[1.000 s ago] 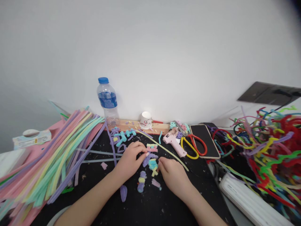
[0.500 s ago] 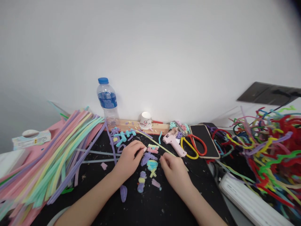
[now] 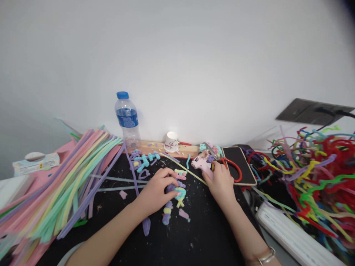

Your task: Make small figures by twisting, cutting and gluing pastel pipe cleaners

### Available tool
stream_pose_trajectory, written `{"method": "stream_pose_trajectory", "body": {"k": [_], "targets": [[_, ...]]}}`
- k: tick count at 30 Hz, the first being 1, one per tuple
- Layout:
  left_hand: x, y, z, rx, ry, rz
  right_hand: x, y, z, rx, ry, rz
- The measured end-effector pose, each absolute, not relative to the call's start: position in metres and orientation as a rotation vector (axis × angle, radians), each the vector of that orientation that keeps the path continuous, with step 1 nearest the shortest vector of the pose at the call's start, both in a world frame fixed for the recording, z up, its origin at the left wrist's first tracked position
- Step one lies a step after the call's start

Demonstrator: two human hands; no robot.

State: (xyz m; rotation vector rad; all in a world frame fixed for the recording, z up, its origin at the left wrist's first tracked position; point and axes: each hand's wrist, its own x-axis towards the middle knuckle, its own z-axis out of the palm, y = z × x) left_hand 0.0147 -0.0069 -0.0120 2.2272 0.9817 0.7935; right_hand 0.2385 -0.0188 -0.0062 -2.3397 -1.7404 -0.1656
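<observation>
My left hand [image 3: 158, 190] is over the middle of the black work mat [image 3: 199, 236], its thumb and fingers curled round a purple fuzzy piece [image 3: 170, 188]. Just right of its thumb lies a blue and yellow fuzzy piece [image 3: 181, 193], with a pink and yellow one [image 3: 181, 174] above. My right hand [image 3: 219, 181] reaches over the handle of the pale pink glue gun [image 3: 202, 164] and the scissors [image 3: 235, 170], hiding their yellow loop. Its fingers are bent, and whether they grip the glue gun cannot be made out.
Pastel pipe cleaners [image 3: 80, 177] fill the left side, a colourful tangle [image 3: 327, 177] the right. A bottle [image 3: 127, 117] and a paper cup [image 3: 171, 142] stand near the wall. A phone [image 3: 240, 166] and a white power strip [image 3: 294, 236] are at the right.
My right hand has moved up and right from beside the small pieces to the glue gun and scissors. My left hand has shifted slightly right and down, onto the purple piece.
</observation>
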Motion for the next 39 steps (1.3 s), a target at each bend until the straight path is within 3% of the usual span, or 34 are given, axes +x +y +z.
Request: {"method": "stream_pose_trajectory", "body": {"k": [6,15,21,28,34,39], "targets": [[0.014,-0.006,-0.013,2.254,0.952,0.745,0.235,-0.017,-0.008,-2.273,-1.793,-0.146],[0.015,-0.006,-0.007,2.152,0.896,0.783,0.252,-0.016,-0.006,-1.877,-1.467,0.184],[0.015,-0.004,-0.003,1.770,0.981,0.917,0.246,-0.025,0.003,-1.722,-1.370,0.334],[0.012,0.008,-0.004,1.131,0.995,1.266,0.247,-0.027,0.009,-1.567,-1.297,0.831],[0.013,0.003,-0.004,0.762,0.851,1.153,0.255,-0.035,0.013,-1.480,-1.381,1.382],[0.013,0.001,-0.005,0.636,0.759,0.975,0.261,-0.039,0.021,-1.603,-1.528,1.462]]}}
